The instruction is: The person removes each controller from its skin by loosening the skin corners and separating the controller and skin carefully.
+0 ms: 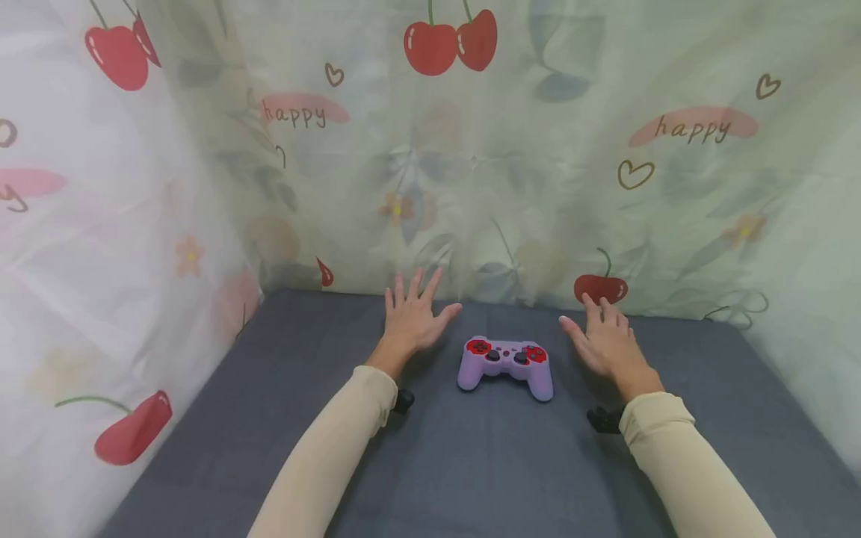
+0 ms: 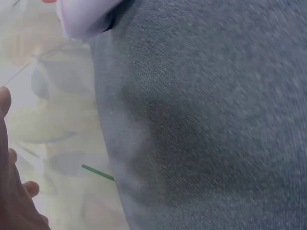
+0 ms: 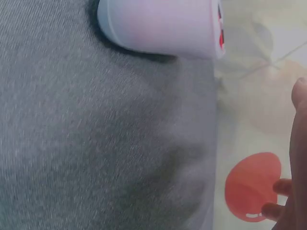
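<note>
A lilac game controller (image 1: 506,368) with red button areas and two black thumbsticks lies on the dark grey tabletop. To its left, my left hand (image 1: 412,321) has its fingers spread and holds nothing. On the other side, my right hand (image 1: 608,340) hangs above the cloth with fingers extended, apart from the controller. In the left wrist view, a grip of the controller (image 2: 88,17) shows at the top, with fingers at the left edge. The right wrist view has the controller's other grip (image 3: 160,24) at the top and part of the right hand (image 3: 298,158) at the right.
Grey cloth (image 1: 498,471) covers the table. Behind it hangs a pale curtain (image 1: 471,149) printed with cherries, hearts and the word "happy", and a similar sheet (image 1: 87,284) closes the left side. A black wrist device (image 1: 403,402) sits at the left cuff, another (image 1: 604,420) at the right.
</note>
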The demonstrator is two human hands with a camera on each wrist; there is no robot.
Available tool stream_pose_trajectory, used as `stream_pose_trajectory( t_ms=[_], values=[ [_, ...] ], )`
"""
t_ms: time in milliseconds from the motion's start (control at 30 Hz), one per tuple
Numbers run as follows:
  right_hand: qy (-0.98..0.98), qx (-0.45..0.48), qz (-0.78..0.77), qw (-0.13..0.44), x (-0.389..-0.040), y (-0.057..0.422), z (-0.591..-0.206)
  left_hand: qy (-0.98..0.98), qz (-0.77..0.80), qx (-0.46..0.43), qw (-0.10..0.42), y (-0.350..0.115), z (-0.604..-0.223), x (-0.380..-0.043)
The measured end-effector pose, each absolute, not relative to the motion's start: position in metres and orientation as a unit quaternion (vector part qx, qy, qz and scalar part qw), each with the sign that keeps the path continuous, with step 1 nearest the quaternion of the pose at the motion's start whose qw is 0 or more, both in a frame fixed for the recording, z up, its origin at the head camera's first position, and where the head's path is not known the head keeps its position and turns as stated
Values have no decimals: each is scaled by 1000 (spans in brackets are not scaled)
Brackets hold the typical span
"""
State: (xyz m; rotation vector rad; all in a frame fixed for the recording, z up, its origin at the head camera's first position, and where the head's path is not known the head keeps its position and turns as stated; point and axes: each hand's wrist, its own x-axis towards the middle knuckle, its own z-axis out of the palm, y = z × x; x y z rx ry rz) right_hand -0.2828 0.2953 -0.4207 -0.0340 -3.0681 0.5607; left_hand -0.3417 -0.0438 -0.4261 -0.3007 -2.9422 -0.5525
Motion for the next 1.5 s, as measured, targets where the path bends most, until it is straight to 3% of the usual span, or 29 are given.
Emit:
stream_pose_trajectory(
  t_ms=[433,967,1200,1500],
  values=[
    [-966,16,254,-42,-283,288,-403,-958,-264,-88,68,-36,-414,-337],
    [-929,66,349,-103,-265,267,-415,-909,-398,-106,-55,-15,-421,-308],
    [-899,48,413,-137,-262,260,-425,-879,-459,-97,-85,-8,-437,-297],
    [-893,49,427,-137,-247,255,-429,-871,-469,-94,-107,-4,-449,-290]
  ],
)
